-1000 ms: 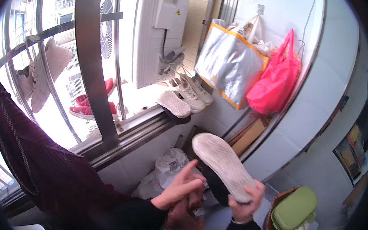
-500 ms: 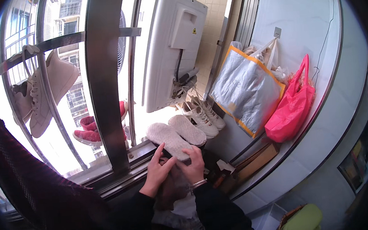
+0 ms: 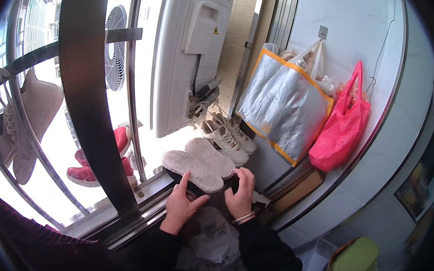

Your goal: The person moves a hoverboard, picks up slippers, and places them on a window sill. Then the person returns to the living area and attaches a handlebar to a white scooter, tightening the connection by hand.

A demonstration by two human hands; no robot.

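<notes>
Two fluffy white insoles lie side by side on the window ledge, the left insole (image 3: pixel 192 171) overlapping or pressed against the right insole (image 3: pixel 210 158). My left hand (image 3: pixel 180 205) is open, thumb and forefinger spread, its forefinger tip at the near edge of the left insole. At the near end of the right insole is my right hand (image 3: pixel 240 194), fingers bent and parted from the thumb, a fingertip at or touching the edge. Nothing shows between its fingers. Below both hands is a whitish plastic bag (image 3: pixel 212 238), partly in shadow.
White sneakers (image 3: pixel 226 141) stand just beyond the insoles, beside an air-conditioner unit (image 3: pixel 188 61). Metal bars (image 3: pixel 92 104) rise on the left, with a hanging white shoe (image 3: pixel 35 124) and red shoes (image 3: pixel 85 175) beyond. A silver bag (image 3: pixel 286 104) and pink bag (image 3: pixel 341 133) hang right.
My right hand has left the left insole and moved right to the other one. The left insole now lies closer against its pair. My view has shifted slightly.
</notes>
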